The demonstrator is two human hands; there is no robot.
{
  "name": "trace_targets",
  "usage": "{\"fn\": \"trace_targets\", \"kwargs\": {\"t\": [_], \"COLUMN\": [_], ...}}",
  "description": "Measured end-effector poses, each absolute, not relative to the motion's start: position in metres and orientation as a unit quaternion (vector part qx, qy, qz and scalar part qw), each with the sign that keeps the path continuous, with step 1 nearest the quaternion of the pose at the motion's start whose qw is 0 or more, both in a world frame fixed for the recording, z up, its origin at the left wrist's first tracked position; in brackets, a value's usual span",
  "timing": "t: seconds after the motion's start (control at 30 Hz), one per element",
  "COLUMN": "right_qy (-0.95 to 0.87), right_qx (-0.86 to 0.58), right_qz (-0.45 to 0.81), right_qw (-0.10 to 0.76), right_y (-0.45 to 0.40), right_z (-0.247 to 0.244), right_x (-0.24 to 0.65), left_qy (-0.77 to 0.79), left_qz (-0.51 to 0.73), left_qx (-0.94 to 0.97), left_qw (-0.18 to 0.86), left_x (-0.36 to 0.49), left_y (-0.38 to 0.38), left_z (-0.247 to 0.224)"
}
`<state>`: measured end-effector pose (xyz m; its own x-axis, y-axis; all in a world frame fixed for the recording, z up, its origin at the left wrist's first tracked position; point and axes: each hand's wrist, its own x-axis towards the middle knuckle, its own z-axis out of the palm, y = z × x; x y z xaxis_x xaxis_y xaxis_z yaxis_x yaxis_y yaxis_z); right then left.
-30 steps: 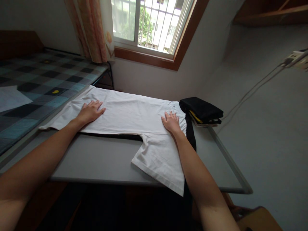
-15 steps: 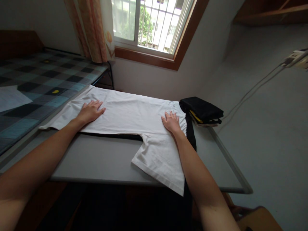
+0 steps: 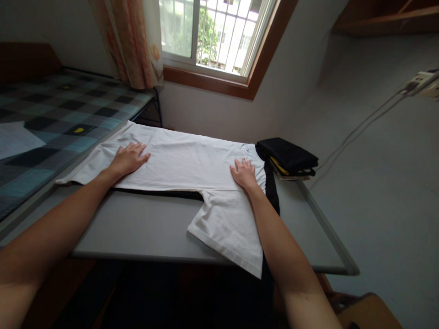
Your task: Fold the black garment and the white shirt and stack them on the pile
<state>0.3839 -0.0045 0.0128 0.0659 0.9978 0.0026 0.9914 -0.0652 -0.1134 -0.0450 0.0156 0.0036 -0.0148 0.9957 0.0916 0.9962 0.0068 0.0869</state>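
A white T-shirt (image 3: 192,160) lies spread across the table, folded lengthwise, with one sleeve (image 3: 229,224) hanging over the near edge. My left hand (image 3: 130,157) rests flat on the shirt's body toward its hem end, fingers spread. On the neck end, my right hand (image 3: 243,172) lies with its fingers apart, pressing the cloth. Black fabric (image 3: 272,187) shows from under the shirt at the right and along its near side. Neither hand grips anything.
A folded black cloth item (image 3: 288,155) sits on a small stack at the table's right end. The grey table (image 3: 144,228) adjoins a bed (image 3: 103,109) with a checked cover, where a paper sheet (image 3: 17,139) lies. A power cord (image 3: 356,125) runs along the right wall.
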Motion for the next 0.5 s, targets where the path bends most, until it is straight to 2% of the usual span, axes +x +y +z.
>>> {"fn": "trace_targets", "kwargs": {"t": [0.5], "right_qy": [-0.684], "right_qx": [-0.727], "right_qz": [0.043], "right_qw": [0.046], "right_y": [-0.0039], "right_z": [0.0122], "right_x": [0.3846], "left_qy": [-0.709], "left_qz": [-0.066], "left_qx": [-0.702], "left_qw": [0.001], "left_x": [-0.046], "left_y": [0.0161], "left_z": [0.0022]}}
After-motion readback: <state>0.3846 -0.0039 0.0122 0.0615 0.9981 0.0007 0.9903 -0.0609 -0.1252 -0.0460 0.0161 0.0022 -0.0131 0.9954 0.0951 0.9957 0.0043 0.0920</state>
